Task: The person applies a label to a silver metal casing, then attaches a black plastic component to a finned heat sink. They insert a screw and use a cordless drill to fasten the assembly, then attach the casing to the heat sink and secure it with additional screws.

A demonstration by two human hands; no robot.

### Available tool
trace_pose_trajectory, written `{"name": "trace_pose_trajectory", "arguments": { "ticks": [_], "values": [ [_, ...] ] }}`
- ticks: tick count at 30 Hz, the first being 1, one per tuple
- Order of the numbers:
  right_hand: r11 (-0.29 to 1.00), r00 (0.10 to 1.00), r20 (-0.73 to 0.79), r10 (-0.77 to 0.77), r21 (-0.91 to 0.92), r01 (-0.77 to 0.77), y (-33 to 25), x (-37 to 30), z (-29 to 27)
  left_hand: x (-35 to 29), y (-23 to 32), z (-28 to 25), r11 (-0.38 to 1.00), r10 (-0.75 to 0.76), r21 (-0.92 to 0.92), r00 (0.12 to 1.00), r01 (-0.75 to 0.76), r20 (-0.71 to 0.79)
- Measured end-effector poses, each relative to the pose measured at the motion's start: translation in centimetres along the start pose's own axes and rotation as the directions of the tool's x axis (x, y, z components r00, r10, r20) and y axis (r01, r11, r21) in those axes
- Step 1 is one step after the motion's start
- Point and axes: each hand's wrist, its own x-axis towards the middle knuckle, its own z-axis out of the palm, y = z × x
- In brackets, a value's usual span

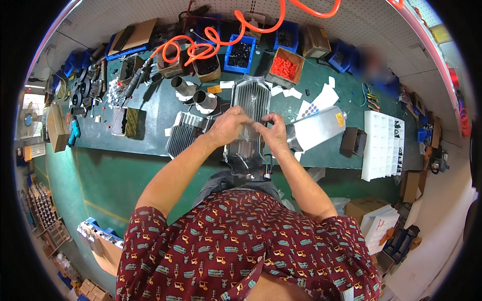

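A long grey finned metal housing (252,95) lies on the green workbench in front of me, its near end reaching past the bench edge. Over its middle, my left hand (228,126) is closed, with thumb and fingertips pressed together. Close beside it my right hand (273,132) is also closed, its thumb pointing toward the left fingertips. Whatever the fingers pinch is too small or hidden to make out. Thin coloured wires (267,173) show at the housing's near end. Left of it sits another finned metal part (185,134); on the right lies a smooth silver cover (321,129).
Two metal cylinders with flanges (205,100) stand behind my left forearm. A box of red parts (284,66) and a blue bin of black parts (239,54) line the back. An orange coiled hose (241,22) hangs above. A white divided tray (381,145) stands right.
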Motion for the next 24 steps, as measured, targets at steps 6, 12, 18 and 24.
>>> {"name": "trace_pose_trajectory", "arguments": {
  "ticks": [6, 12, 18, 24],
  "values": [
    [1.0, 0.993, -0.118, 0.021, -0.002, -0.021, 0.7, -0.2, 1.6, -2.4, 0.4, -0.5, 0.982, -0.087, -0.183, 0.977, 0.05, -0.197],
    [0.989, 0.977, -0.197, -0.083, -0.136, 0.057, -0.8, -0.9, 2.4, -7.4, 0.6, -1.2, 0.92, -0.243, -0.341, 0.963, 0.193, -0.113],
    [0.982, 0.957, -0.247, -0.152, -0.144, 0.119, 0.0, -1.3, 3.1, -9.6, -0.6, -0.3, 0.922, -0.219, -0.334, 0.975, 0.196, -0.032],
    [0.971, 0.943, -0.288, -0.17, -0.212, 0.11, -0.5, -1.4, 3.9, -9.8, -0.7, 0.2, 0.916, -0.174, -0.368, 0.985, 0.162, 0.0]
  ]
}}
